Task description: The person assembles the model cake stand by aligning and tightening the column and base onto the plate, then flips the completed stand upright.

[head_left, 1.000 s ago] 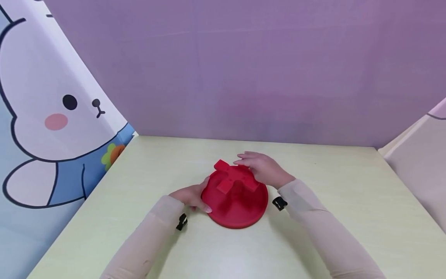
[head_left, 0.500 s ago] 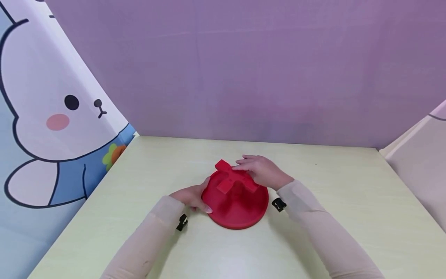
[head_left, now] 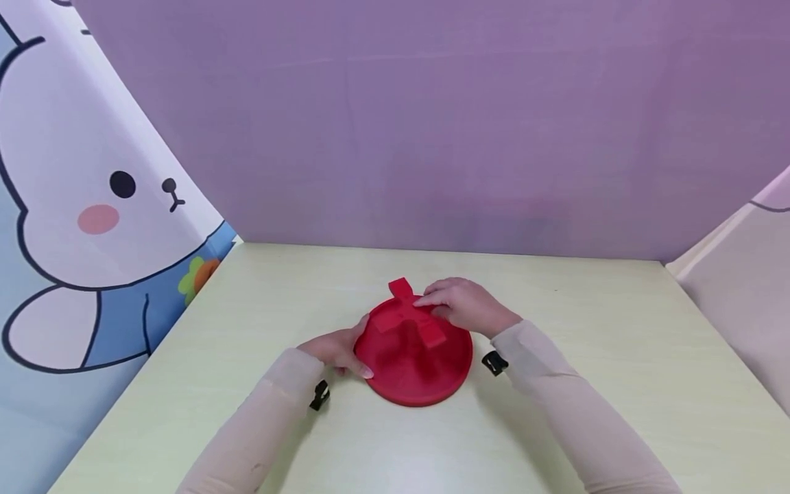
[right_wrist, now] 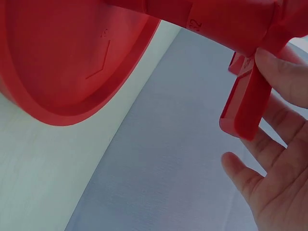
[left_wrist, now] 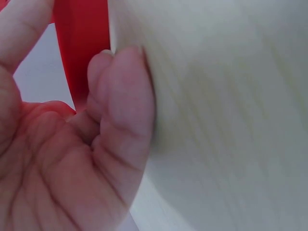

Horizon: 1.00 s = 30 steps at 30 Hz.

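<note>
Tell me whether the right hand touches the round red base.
Apart: the right wrist view shows an open gap between the right hand and the round red base.

The round, rimmed base (head_left: 415, 385) and cross-shaped top (head_left: 407, 315) are red. The flat, pale-yellow tabletop (head_left: 592, 343) bears faint streaks; the tall, flat backdrop (head_left: 426, 130) is purple.

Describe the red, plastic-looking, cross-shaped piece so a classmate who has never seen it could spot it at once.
On the pale yellow, flat table, find the round, red, plastic-looking base that the left hand holds. Follow its thick, round red post up to the cross-shaped piece, touched by the right hand. Its blocky arms stick outward, unlike the round base below.
</note>
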Each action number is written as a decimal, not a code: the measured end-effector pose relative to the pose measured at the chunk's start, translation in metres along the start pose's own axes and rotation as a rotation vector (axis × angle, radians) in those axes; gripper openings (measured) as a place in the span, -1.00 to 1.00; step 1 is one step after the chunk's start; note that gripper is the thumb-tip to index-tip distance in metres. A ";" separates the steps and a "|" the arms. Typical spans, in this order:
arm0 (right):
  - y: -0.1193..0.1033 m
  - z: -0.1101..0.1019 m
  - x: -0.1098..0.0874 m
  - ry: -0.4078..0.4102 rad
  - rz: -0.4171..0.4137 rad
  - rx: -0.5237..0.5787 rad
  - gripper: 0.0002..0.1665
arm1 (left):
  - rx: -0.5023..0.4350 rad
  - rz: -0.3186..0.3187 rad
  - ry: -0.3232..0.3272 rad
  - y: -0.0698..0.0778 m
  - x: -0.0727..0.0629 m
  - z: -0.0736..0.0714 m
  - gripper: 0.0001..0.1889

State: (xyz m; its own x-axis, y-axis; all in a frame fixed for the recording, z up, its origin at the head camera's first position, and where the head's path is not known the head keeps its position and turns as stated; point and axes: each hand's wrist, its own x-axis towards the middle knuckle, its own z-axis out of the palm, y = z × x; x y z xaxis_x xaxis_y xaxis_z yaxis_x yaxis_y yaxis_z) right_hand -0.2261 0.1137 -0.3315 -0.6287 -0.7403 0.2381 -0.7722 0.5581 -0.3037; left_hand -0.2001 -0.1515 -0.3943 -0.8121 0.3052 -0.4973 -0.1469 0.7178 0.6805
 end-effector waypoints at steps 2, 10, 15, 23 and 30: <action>-0.001 0.000 0.000 -0.008 0.008 0.014 -0.58 | 0.006 0.002 0.003 -0.001 -0.001 -0.001 0.25; -0.011 0.004 -0.002 -0.021 0.063 -0.026 -0.56 | 0.006 -0.008 0.009 -0.005 0.000 -0.003 0.28; -0.016 0.009 -0.006 0.011 0.066 -0.130 -0.55 | 0.011 -0.022 0.014 -0.004 -0.001 -0.005 0.27; -0.027 0.017 -0.008 0.093 0.070 -0.224 -0.52 | 0.004 -0.015 0.011 -0.004 -0.003 -0.005 0.25; -0.038 0.022 -0.007 0.137 0.087 -0.250 -0.53 | 0.011 0.000 0.015 -0.006 -0.002 -0.007 0.25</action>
State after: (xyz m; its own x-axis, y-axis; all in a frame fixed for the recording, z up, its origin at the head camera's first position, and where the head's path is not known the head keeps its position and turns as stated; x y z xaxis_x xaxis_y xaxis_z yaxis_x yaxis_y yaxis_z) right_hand -0.1905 0.0892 -0.3415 -0.6868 -0.6380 0.3483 -0.7030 0.7047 -0.0954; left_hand -0.2015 -0.1608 -0.3936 -0.8206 0.2957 -0.4891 -0.1408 0.7248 0.6745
